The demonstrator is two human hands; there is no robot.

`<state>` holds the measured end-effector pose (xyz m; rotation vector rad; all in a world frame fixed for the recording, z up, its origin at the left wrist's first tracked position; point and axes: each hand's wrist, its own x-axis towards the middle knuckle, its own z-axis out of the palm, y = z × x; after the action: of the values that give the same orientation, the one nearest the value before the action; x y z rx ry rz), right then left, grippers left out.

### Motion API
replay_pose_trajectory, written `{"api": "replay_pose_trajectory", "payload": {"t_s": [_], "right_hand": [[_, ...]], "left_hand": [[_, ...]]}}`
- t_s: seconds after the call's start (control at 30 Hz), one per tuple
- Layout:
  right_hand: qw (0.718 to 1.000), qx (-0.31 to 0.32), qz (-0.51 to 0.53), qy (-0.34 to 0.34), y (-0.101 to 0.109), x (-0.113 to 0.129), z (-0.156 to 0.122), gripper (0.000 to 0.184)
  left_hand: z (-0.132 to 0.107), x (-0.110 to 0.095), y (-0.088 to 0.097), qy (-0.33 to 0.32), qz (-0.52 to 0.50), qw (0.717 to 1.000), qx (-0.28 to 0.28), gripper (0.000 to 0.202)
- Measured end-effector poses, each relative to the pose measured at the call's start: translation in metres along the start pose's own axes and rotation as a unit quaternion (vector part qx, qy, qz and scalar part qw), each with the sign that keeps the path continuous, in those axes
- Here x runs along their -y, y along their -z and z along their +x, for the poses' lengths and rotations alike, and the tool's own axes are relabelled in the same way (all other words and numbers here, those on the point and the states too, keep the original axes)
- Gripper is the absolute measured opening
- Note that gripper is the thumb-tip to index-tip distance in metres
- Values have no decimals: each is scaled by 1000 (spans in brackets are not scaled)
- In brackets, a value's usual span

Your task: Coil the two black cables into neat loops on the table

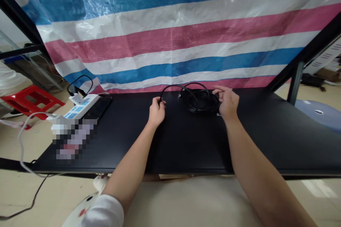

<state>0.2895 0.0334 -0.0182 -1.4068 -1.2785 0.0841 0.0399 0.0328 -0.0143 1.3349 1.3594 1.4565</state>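
A coiled black cable lies on the black tabletop, with a couple of loops rising above the coil. One stretch of it arches left to my left hand, which is closed around the cable near its end. The very tip is hidden by my fingers. At the coil's right edge is my right hand, its upper fingers stretched out toward the left and slightly apart. I see nothing in those fingers; the thumb side is partly hidden, and whether it touches the coil is unclear.
A white power strip with plugs sits on the tabletop's left side, beside a black phone-like slab and a blurred-out item. A striped plastic sheet hangs behind. Black frame posts flank the table. A red stool stands left.
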Motion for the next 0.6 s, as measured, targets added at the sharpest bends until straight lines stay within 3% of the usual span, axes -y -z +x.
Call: {"api": "replay_pose_trajectory", "payload": {"t_s": [0.1,0.2,0.3,0.37,0.5,0.6], "right_hand": [[995,-37,-13,-93,10,-19,11,50],[976,32,-67,-202,14,-31,16,30],[961,57,-53,-265,11,-34,16,35],[961,42,-22,-272,9,-34,15,37],[966,89,-39,-238,11,-29,13,12],[973,87,-77,-201,12,-25,12,13]], "left_hand": [[12,-3,9,70,-158,982,-72,11],[20,-6,21,107,-299,943,-100,23],[24,-7,33,141,-370,911,-113,32],[25,-7,38,167,-396,894,-129,34],[27,-13,45,205,-420,868,-171,35],[27,-19,49,223,-411,860,-204,35]]}}
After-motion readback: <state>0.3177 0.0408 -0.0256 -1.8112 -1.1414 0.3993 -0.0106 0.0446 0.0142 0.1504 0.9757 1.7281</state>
